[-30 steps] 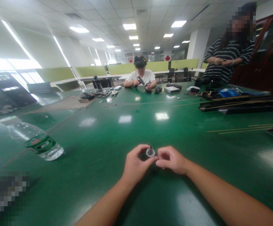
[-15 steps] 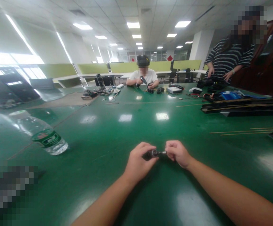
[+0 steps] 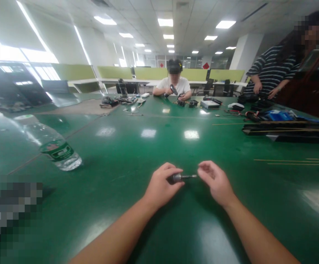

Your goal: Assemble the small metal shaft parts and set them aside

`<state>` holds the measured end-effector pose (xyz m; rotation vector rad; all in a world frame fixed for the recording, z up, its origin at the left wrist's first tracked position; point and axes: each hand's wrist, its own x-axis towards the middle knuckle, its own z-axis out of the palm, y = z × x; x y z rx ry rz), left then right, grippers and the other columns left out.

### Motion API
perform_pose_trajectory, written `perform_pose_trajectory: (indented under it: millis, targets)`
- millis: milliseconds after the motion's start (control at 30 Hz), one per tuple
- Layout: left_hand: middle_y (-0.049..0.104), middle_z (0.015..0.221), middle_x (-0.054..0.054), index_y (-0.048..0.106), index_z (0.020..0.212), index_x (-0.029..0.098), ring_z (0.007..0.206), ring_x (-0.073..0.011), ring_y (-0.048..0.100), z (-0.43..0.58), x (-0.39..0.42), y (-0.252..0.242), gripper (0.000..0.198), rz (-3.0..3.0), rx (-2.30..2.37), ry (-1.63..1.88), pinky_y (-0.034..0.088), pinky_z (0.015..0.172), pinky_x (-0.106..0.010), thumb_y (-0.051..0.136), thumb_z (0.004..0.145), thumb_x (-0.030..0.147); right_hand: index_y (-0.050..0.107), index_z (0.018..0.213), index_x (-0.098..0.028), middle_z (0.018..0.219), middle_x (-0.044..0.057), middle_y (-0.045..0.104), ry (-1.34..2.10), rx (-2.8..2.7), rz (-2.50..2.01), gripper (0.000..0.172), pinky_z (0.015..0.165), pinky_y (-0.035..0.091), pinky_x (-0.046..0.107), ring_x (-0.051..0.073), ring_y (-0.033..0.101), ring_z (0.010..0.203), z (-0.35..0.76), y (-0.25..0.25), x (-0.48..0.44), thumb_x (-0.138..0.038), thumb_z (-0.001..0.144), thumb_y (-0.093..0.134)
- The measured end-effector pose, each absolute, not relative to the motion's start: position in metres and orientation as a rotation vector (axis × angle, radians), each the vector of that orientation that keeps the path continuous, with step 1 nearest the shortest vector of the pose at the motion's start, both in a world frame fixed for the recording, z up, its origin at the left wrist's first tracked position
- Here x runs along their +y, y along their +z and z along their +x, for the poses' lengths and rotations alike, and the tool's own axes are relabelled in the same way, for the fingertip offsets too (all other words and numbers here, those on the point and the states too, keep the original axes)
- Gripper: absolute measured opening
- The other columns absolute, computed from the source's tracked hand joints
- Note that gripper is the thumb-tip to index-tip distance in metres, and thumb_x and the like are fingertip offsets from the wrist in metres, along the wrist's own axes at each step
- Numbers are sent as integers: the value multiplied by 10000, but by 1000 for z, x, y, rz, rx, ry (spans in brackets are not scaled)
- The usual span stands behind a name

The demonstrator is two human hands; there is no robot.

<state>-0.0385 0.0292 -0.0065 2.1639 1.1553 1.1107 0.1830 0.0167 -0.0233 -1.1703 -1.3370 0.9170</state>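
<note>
Over the green table [image 3: 115, 198], my left hand [image 3: 162, 185] is wrapped round a dark cylindrical tool [image 3: 177, 178], which has a grey collar. Out of the collar a thin metal shaft [image 3: 189, 176] points right, lying about level. Most of the tool's body is hidden in the palm, so its exact kind does not show. My right hand [image 3: 216, 181] is just beyond the shaft's tip, with its fingers loosely curled and the thumb apart from them. I see nothing held in it.
A tilted-looking water bottle [image 3: 61, 154] stands on the left. Across the table a person in a white shirt [image 3: 182, 86] holds a dark tool. At right another person in stripes [image 3: 272, 73] leans over black trays [image 3: 286, 129] and thin yellow rods [image 3: 288, 164].
My right hand has let go of the shaft's tip and moved slightly right, its fingers loosening. My left hand still holds the tool. The view has shifted a little.
</note>
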Motion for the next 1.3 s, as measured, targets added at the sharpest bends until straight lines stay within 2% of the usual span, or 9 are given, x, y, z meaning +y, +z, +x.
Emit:
perform_pose_trajectory:
  millis: [33,100,200,300,467,700,1000,1300]
  targets:
    - [675,972,-33,740,990,245,910,-184,632,-39,29,-6,313,2170,1141,1102,507,824,-298,806,703,138,608,1081,-189,1016,88,660,901,-1480,-1131,318,752,467,336,238,615,913,179,-24,13,-350,816,682]
    - [682,986,-39,720,1034,237,916,-186,636,-40,30,-5,339,2182,1112,1101,508,833,-301,787,718,134,590,1154,-201,1075,84,644,872,-1649,-1072,350,787,462,344,242,599,966,171,-23,9,-276,818,652]
    - [692,980,-49,681,1057,216,907,-193,639,-43,31,-1,332,2202,1079,1107,506,832,-311,759,741,149,600,1135,-211,1038,67,639,799,-1757,-1145,367,762,463,340,212,586,850,166,-21,7,-205,774,664]
    - [688,951,-47,678,958,208,901,-190,634,-45,32,3,211,2249,1015,1065,496,823,-304,746,760,180,614,1114,-219,1028,62,628,777,-1796,-1137,371,730,470,321,211,587,860,165,-19,7,-172,751,676]
    - [681,902,-39,677,923,206,847,-184,628,-46,32,1,206,2252,1039,1035,487,772,-293,767,738,193,661,1016,-220,999,67,641,771,-1849,-1079,265,697,473,307,218,602,868,165,-17,8,-172,758,695]
    - [681,933,-50,693,945,201,891,-181,635,-42,31,-3,191,2240,929,1072,499,810,-288,740,764,167,699,936,-206,933,56,678,816,-1821,-1059,153,747,485,318,218,629,859,164,-17,9,-175,786,696]
    - [702,904,-70,724,912,190,847,-195,650,-40,32,-6,190,2167,963,1140,513,773,-309,779,735,232,735,877,-194,874,60,721,897,-1709,-1161,107,749,519,326,226,667,836,158,-20,11,-183,784,683]
    - [706,888,-60,733,906,192,829,-183,655,-40,32,-6,186,2161,966,1143,508,754,-288,784,727,199,746,862,-174,854,69,732,951,-1701,-1195,109,739,528,328,228,677,802,160,-20,13,-201,770,693]
